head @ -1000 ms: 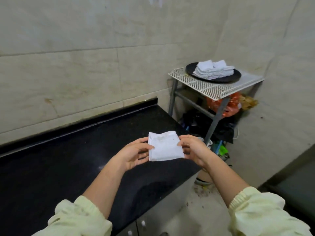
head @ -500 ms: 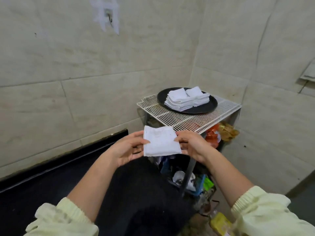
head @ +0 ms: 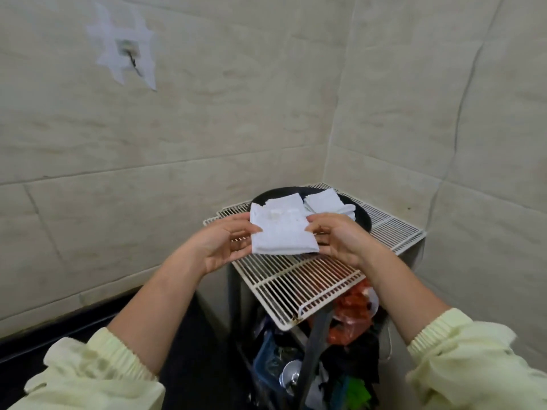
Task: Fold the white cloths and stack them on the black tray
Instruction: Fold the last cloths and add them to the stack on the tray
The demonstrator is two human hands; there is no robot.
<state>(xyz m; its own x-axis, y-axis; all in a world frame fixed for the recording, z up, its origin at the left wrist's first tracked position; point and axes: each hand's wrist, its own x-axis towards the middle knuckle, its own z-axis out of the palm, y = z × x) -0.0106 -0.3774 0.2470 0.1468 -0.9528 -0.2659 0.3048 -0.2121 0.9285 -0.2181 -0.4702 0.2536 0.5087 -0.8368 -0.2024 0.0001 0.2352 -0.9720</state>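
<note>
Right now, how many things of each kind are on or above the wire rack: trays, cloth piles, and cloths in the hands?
Black tray: 1
Cloth piles on the tray, left pile and right pile: 2
Folded cloth, pinched by left hand and right hand: 1
Total: 4

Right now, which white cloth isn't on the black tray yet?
The folded cloth that the left hand and right hand pinch by its sides, up in the air. The other cloths lie stacked on the black tray.
</note>
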